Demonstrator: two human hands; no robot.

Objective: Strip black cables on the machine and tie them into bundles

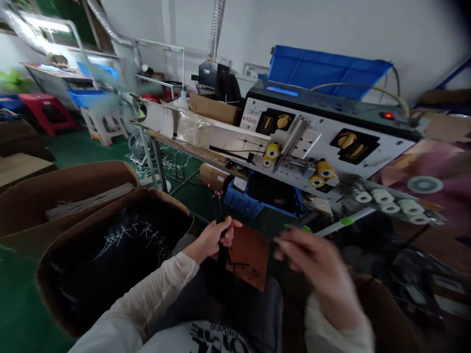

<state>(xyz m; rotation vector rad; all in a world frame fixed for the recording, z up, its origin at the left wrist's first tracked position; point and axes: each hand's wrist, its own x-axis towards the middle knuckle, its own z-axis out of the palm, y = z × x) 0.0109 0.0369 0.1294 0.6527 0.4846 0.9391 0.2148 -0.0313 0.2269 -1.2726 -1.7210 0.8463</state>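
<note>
right hand (316,274) blurred, fingers' grip unclear | left hand (215,238) fingers clamped on black wire bundle (218,206)

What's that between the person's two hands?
In the head view, a flat brown board lies between the left hand, gripping a bundle of black wires, and the blurred right hand.

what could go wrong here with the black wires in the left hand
1. The left hand grips the bundle of black wires low down; the loose tops could splay or slip out.
2. The right hand is blurred close by and might knock the wires askew.
3. The yellow rollers on the machine ahead are uncovered; a sleeve might catch there.
</note>
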